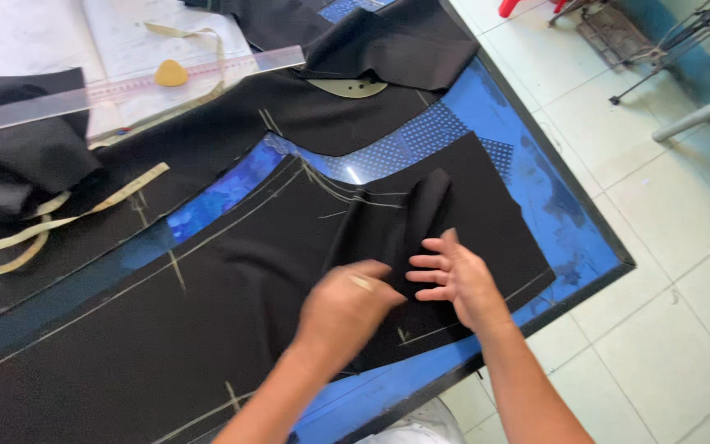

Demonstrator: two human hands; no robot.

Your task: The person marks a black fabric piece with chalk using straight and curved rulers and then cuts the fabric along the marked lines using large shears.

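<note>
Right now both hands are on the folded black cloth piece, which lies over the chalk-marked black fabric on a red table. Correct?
Not quite: the table is blue, not red, as the head view shows. The rest holds: left hand and right hand are on the folded cloth piece, lying over the chalk-marked black fabric.

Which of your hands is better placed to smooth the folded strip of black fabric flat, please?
Probably the right hand: its open fingers already lie flat on the folded strip, while the left hand is curled, pinching the strip's lower edge.
</note>
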